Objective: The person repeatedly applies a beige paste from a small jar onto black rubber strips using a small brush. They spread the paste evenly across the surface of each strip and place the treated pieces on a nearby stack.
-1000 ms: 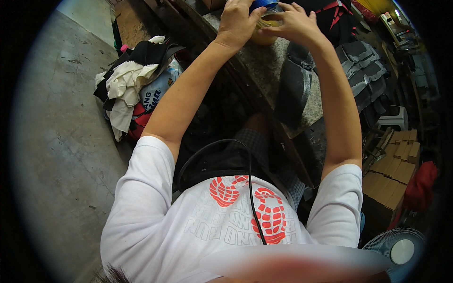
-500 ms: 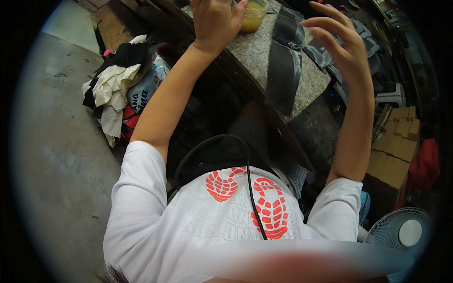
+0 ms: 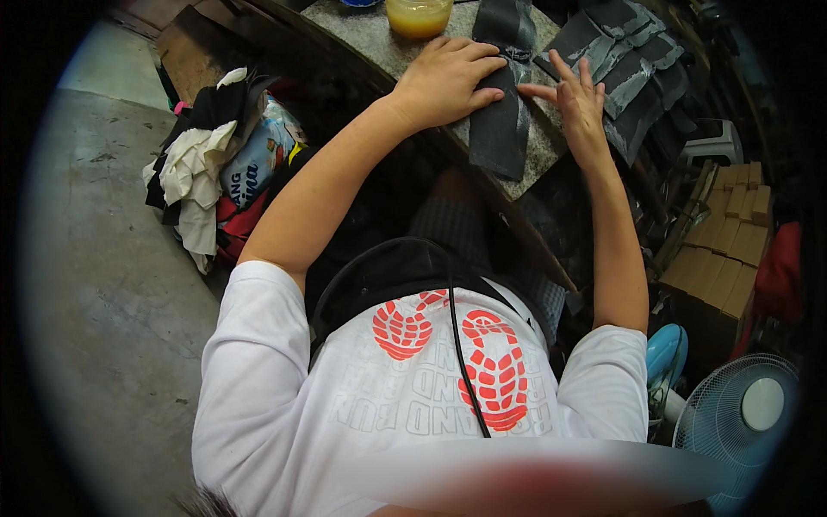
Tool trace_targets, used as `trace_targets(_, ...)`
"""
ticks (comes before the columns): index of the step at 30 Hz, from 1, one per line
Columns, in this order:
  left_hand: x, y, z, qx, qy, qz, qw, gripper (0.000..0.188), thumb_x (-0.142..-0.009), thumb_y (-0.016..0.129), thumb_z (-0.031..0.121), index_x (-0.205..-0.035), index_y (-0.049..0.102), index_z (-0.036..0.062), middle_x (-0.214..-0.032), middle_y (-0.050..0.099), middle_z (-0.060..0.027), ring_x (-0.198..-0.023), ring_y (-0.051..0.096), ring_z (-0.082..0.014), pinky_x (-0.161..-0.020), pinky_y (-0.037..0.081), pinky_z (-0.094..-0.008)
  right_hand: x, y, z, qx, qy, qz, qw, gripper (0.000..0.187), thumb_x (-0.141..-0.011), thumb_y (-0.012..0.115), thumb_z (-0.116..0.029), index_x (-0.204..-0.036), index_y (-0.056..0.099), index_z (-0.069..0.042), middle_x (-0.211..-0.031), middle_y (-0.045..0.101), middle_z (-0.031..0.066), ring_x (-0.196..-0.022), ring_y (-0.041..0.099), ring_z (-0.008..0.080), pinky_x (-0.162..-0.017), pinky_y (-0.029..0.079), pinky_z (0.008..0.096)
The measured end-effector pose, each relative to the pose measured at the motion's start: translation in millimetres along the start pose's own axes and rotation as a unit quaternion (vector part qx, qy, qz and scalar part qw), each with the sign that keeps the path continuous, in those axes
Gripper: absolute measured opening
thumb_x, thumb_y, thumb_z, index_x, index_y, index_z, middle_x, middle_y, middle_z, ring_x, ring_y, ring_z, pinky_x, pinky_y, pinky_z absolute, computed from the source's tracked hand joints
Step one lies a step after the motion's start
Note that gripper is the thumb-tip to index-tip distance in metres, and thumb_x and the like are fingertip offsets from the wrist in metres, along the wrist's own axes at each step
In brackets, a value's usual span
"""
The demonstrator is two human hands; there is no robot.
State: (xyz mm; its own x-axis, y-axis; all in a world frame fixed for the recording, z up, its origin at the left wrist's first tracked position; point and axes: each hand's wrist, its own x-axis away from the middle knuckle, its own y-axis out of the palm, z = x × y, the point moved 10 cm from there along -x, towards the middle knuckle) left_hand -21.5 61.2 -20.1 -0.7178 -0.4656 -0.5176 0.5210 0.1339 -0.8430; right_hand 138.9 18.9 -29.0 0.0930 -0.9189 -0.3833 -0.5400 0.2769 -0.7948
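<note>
A long black strip of material (image 3: 498, 146) lies on the speckled stone slab (image 3: 362, 30), with a pale-smeared seam across its upper part. My left hand (image 3: 448, 84) rests flat at the strip's left side, its fingertips and thumb reaching onto the dark surface. On the other side, my right hand (image 3: 579, 110) has its fingers spread, and one fingertip comes close to the strip's right edge; whether it touches I cannot tell. Just beyond my left hand stands a clear jar of yellow, glue-like stuff (image 3: 419, 17), cut off by the top of the picture.
Several overlapping dark strips with pale smears (image 3: 633, 73) lie right of the slab. A heap of cloth scraps (image 3: 194, 164) stands at the left over the concrete floor (image 3: 103, 284). Stacked brown cardboard pieces (image 3: 719, 246) and a fan (image 3: 741, 422) are at the right.
Both hands have come down and nearer to the strip. My left hand has left the jar's side and now lies against the strip. The view has shifted, showing more of the dark pile.
</note>
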Motion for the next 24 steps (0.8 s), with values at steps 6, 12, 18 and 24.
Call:
trace_targets(6,-1,2,-1,-0.017,-0.005,-0.009,1.0,0.055,-0.096,0.063,0.049,-0.137,0.062,0.0126,-0.143,0.059,-0.005,-0.132,0.052,-0.0272,-0.115,0.036,-0.0441,58,-2,-47,-0.052,-0.039,-0.068,0.996,0.067,-0.107,0.02,-0.061,-0.12,0.079,-0.03,-0.163,0.041,0.002,-0.157,0.013,0.0349,-0.122,-0.009,0.0603)
trace_targets(12,1,1,11,-0.077,0.002,-0.008,0.997,0.081,-0.089,0.06,0.07,-0.14,0.059,0.0074,-0.144,0.058,-0.0096,-0.134,0.051,-0.0295,-0.119,0.028,-0.0509,94,-22,-59,-0.095,0.011,-0.067,0.993,0.073,-0.104,0.02,-0.068,-0.113,0.081,-0.029,-0.162,0.042,0.0063,-0.157,0.016,0.0341,-0.122,-0.013,0.056)
trace_targets(18,-7,5,22,-0.07,-0.062,0.03,0.995,0.081,-0.084,0.066,0.069,-0.133,0.061,0.0048,-0.133,0.061,-0.0111,-0.13,0.052,-0.0311,-0.117,0.028,-0.0615,101,-29,-57,-0.038,0.078,0.01,0.996,0.076,-0.106,0.017,-0.065,-0.13,0.073,-0.019,-0.162,0.041,0.0133,-0.156,0.017,0.0383,-0.122,-0.007,0.0597)
trace_targets(24,2,7,23,0.037,-0.041,0.011,0.998,0.067,-0.082,0.074,0.061,-0.123,0.066,0.009,-0.131,0.06,-0.0103,-0.131,0.05,-0.0325,-0.116,0.029,-0.0632,104,-22,-84,0.185,0.047,0.007,0.982,0.059,-0.102,0.046,-0.06,-0.131,0.071,-0.015,-0.159,0.044,0.012,-0.155,0.021,0.0406,-0.12,0.004,0.0673)
